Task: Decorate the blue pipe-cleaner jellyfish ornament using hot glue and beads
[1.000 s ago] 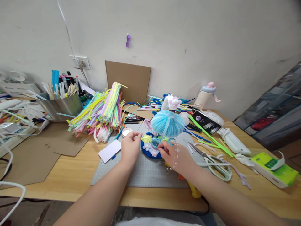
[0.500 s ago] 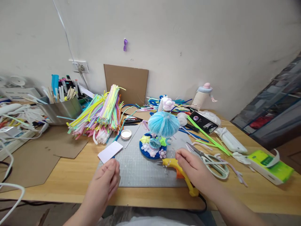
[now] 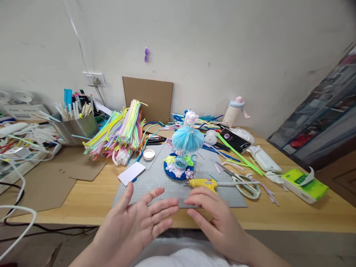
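My left hand [image 3: 141,221] is open, palm up with its fingers spread, at the front edge of the grey cutting mat [image 3: 164,193]. Facing it, my right hand [image 3: 213,215] has loosely curved fingers, with the thumb apart and nothing visible in the grasp. Just beyond the right hand lies a yellow glue gun [image 3: 202,183], a glue stick poking from its back. Behind it stands a pipe-cleaner ornament with a fluffy light-blue dome [image 3: 188,140], a pale flower on top and a round dark-blue base [image 3: 168,171] carrying stars and flowers. A white card [image 3: 131,173] lies beyond the left hand.
Scissors [image 3: 246,185], a phone [image 3: 236,141] and a green packet [image 3: 304,183] lie to the right. Pipe cleaners [image 3: 119,133] are heaped at back left beside a metal container [image 3: 75,129] of sticks. Cardboard [image 3: 148,98] leans against the wall.
Both hands have opened from closed fists and come closer together at the mat's front edge. The right hand has moved left and down. The view has shifted slightly.
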Available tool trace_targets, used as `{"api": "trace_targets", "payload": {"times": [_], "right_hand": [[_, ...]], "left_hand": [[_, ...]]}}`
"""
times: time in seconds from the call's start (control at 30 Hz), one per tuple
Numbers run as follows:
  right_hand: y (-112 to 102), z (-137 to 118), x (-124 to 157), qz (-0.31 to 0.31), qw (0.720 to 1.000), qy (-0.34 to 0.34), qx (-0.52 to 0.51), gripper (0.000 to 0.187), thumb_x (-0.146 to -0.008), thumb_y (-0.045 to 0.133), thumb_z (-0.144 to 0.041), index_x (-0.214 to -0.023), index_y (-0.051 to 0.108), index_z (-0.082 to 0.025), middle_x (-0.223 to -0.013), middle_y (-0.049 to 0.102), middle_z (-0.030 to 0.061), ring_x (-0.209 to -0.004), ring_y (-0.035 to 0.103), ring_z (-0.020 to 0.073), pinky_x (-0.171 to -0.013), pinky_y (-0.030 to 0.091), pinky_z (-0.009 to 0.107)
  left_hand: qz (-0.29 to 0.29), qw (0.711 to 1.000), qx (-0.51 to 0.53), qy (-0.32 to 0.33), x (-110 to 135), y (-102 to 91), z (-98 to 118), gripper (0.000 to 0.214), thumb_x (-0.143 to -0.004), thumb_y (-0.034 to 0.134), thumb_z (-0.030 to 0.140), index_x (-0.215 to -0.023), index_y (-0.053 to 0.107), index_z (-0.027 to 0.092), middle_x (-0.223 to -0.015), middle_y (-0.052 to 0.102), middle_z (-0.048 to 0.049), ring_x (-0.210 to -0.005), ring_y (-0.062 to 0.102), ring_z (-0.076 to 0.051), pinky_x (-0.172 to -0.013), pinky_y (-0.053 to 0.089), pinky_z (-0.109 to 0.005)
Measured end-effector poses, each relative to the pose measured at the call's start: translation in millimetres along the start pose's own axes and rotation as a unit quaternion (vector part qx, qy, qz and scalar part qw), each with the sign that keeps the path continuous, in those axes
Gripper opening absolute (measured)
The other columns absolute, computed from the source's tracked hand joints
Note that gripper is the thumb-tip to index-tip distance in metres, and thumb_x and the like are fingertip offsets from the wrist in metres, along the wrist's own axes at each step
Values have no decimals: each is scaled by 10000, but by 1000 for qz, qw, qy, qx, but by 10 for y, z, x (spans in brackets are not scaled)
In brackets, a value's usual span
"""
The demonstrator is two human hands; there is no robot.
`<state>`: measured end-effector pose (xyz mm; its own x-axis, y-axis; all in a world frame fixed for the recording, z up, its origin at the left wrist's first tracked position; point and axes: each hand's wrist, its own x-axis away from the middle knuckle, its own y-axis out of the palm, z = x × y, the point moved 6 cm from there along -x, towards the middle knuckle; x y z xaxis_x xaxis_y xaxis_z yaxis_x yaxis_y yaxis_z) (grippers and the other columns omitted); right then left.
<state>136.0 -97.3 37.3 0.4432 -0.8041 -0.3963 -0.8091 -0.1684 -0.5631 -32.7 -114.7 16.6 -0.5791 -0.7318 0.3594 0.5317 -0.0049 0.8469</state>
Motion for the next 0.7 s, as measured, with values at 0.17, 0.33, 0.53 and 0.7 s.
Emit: {"api": "trace_targets", "payload": {"times": [0.17, 0.33, 0.53, 0.7], "right_hand": [[60, -9, -4, 8, 1000, -15, 4, 170, -884, 513, -160, -1022, 588, -225, -968, 615, 42, -929, 562, 150, -821, 445, 276], [121, 94, 48, 27, 999, 7, -23, 137, -889, 503, -173, -807, 611, -196, -726, 596, 8, -696, 554, 130, -641, 434, 251], [215, 317, 137, -12, 993, 115, 6, 143, -863, 506, -175, -738, 571, -196, -712, 614, 4, -666, 568, 145, -607, 414, 257], [264, 397, 210, -61, 990, 110, 57, 210, -932, 360, -265, -784, 495, -205, -749, 580, 21, -695, 547, 164, -610, 403, 267]], "left_hand": [[-43, 999, 11, -28, -33, 76, -92, 666, -822, 352, 636, -1263, 398, 140, -1275, 539, -223, -1221, 495, -306, -1098, 215, -443], [-68, 997, 1, -38, -47, 118, -131, 701, -812, 332, 666, -1276, 396, 145, -1204, 594, -217, -1187, 526, -295, -1099, 192, -441], [-98, 992, -79, -29, -98, 124, -196, 747, -841, 263, 665, -1363, 311, 133, -1211, 604, -202, -1239, 478, -267, -1102, 143, -427], [-126, 983, -133, -13, -176, 118, -225, 747, -833, 265, 678, -1346, 365, 144, -1193, 622, -188, -1261, 448, -273, -1094, 120, -447]]}}
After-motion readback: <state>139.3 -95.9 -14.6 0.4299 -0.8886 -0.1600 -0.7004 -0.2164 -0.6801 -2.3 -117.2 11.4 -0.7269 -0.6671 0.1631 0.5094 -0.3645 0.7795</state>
